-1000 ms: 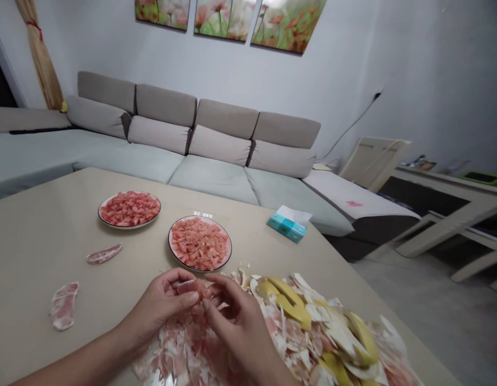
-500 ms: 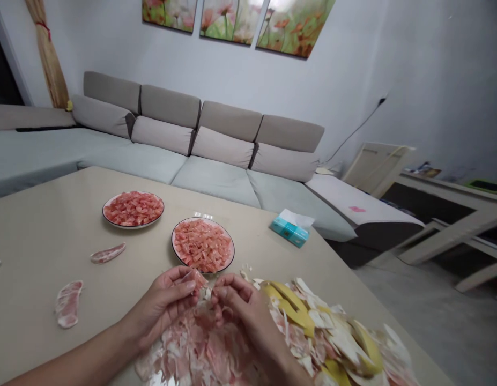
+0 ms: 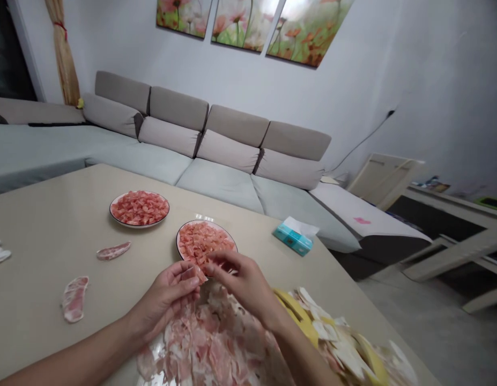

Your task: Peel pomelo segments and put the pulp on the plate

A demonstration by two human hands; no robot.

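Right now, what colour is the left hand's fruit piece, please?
The fruit piece is pink; head view.

Scanning for lettering, finding no legible word; straight to the blue tissue pack [image 3: 293, 238] on the bench [image 3: 39, 230], spotting faint markings on its side, too small and blurred to read as brand or number; over to the white marks [image 3: 205, 217] behind the nearer plate [image 3: 178, 247], impossible to call print or glare

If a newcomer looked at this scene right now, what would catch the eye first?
Probably the pink pieces heaped on two plates, beyond the left hand and right hand. Next, perhaps, the yellow peels, piled on the table's right side. Higher up, three flower pictures hang above the sofa.
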